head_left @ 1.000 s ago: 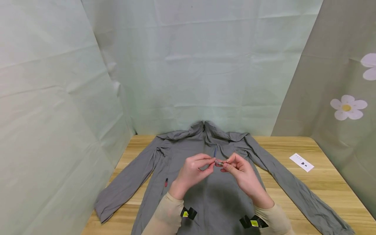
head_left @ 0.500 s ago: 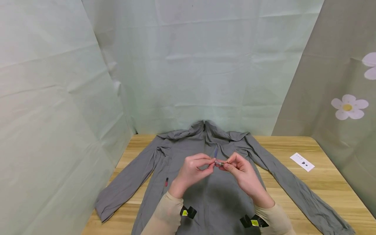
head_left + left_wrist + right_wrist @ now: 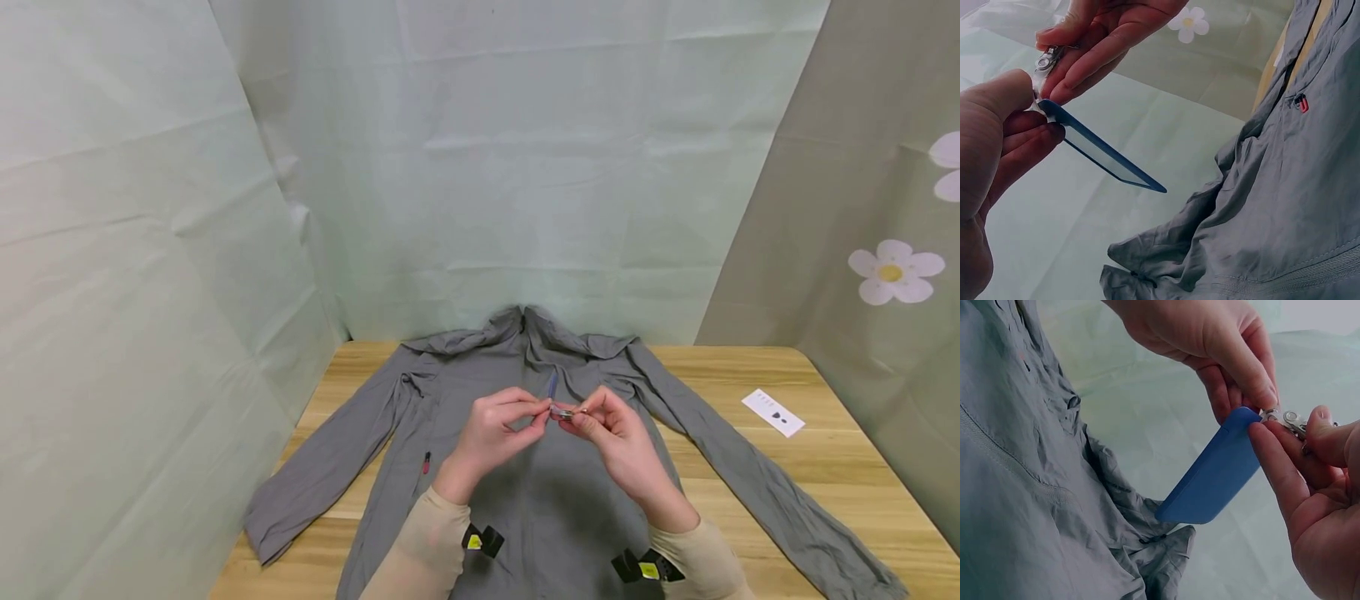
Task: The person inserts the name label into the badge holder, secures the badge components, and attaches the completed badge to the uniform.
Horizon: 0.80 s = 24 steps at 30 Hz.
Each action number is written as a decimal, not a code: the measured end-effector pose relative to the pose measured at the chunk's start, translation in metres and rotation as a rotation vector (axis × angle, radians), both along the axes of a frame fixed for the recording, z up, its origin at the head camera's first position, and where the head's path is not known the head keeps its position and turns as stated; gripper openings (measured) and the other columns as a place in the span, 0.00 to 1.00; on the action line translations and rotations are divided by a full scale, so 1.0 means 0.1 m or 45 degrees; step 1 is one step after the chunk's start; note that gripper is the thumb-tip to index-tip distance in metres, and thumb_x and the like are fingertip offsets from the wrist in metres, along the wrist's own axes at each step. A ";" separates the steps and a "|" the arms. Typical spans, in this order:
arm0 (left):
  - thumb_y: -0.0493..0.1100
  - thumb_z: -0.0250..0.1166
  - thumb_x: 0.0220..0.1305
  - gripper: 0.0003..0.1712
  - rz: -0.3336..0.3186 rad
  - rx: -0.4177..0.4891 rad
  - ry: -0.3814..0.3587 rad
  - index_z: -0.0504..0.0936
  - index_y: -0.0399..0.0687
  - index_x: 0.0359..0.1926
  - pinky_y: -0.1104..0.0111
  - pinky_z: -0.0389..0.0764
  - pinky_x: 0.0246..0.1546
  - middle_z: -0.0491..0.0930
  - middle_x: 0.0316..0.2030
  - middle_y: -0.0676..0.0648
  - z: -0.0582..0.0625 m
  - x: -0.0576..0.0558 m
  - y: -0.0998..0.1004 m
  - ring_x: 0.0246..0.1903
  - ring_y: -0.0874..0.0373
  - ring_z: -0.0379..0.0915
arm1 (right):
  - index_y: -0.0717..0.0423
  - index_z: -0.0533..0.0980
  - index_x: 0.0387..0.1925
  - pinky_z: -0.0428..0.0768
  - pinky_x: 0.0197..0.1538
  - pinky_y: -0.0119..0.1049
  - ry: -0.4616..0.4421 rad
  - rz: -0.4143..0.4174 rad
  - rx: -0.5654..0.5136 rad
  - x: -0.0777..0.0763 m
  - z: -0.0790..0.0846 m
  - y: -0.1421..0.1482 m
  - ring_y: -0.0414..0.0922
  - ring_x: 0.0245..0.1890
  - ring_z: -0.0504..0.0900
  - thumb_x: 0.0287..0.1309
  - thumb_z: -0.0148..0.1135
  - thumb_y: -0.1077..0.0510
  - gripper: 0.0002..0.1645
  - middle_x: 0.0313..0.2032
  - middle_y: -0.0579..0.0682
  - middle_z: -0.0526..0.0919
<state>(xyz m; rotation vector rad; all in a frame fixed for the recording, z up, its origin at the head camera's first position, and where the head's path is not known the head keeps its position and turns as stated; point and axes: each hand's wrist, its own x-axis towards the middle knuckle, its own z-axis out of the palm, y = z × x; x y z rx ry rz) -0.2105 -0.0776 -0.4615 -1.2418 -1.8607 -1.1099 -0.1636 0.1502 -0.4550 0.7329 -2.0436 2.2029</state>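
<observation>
A blue badge holder (image 3: 1213,472) with a clear window hangs between both hands, above a grey jacket (image 3: 472,375) spread face up. My left hand (image 3: 491,433) pinches the short strap at the holder's top end between thumb and fingers. On the other side, the thumb and fingers of my right hand (image 3: 622,446) pinch the metal clip (image 3: 1295,423) joined to that strap. In the left wrist view the holder (image 3: 1110,150) slants away from the fingertips, its blue frame seen nearly edge-on. The fingers partly hide the strap.
The jacket's sleeves spread to both sides over the wooden table (image 3: 750,367). A white card (image 3: 773,412) with dark marks lies to the right of the jacket. On the jacket's left front is a red zipper pull (image 3: 426,463). Pale cloth walls (image 3: 555,183) stand behind and left.
Both hands keep their hold on the badge holder's strap and clip and barely shift. The blue holder has turned slightly, showing a little more of its face.
</observation>
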 end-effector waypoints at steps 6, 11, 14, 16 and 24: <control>0.22 0.77 0.53 0.16 0.015 -0.011 0.010 0.93 0.36 0.43 0.79 0.84 0.35 0.88 0.34 0.46 0.00 0.01 0.00 0.32 0.59 0.86 | 0.74 0.67 0.42 0.85 0.58 0.42 -0.010 -0.007 -0.007 0.01 0.00 -0.01 0.42 0.57 0.87 0.79 0.55 0.68 0.10 0.53 0.57 0.89; 0.22 0.77 0.53 0.15 0.017 -0.013 0.006 0.93 0.36 0.42 0.79 0.84 0.35 0.88 0.34 0.46 0.00 0.01 0.00 0.32 0.60 0.86 | 0.73 0.68 0.42 0.84 0.59 0.44 -0.012 -0.003 -0.019 0.01 0.00 -0.01 0.43 0.58 0.87 0.80 0.56 0.66 0.11 0.53 0.56 0.89; 0.22 0.77 0.53 0.15 0.011 -0.009 0.002 0.93 0.36 0.42 0.79 0.84 0.35 0.87 0.34 0.46 0.00 0.01 0.00 0.31 0.59 0.86 | 0.73 0.68 0.43 0.85 0.59 0.43 -0.001 0.000 -0.023 0.00 -0.01 -0.01 0.43 0.58 0.87 0.80 0.56 0.66 0.11 0.54 0.57 0.88; 0.22 0.77 0.53 0.15 0.002 -0.002 0.001 0.93 0.36 0.42 0.80 0.83 0.34 0.87 0.34 0.46 0.01 0.01 0.00 0.31 0.59 0.86 | 0.73 0.67 0.43 0.85 0.58 0.42 0.008 0.001 -0.021 0.00 -0.01 -0.01 0.43 0.58 0.87 0.80 0.55 0.66 0.10 0.54 0.57 0.88; 0.20 0.76 0.50 0.17 -0.047 0.039 0.000 0.93 0.36 0.41 0.81 0.81 0.29 0.87 0.33 0.46 0.02 0.01 0.00 0.30 0.59 0.85 | 0.74 0.67 0.42 0.85 0.57 0.41 0.030 -0.002 -0.010 0.01 0.00 -0.01 0.43 0.55 0.88 0.79 0.54 0.70 0.08 0.51 0.57 0.89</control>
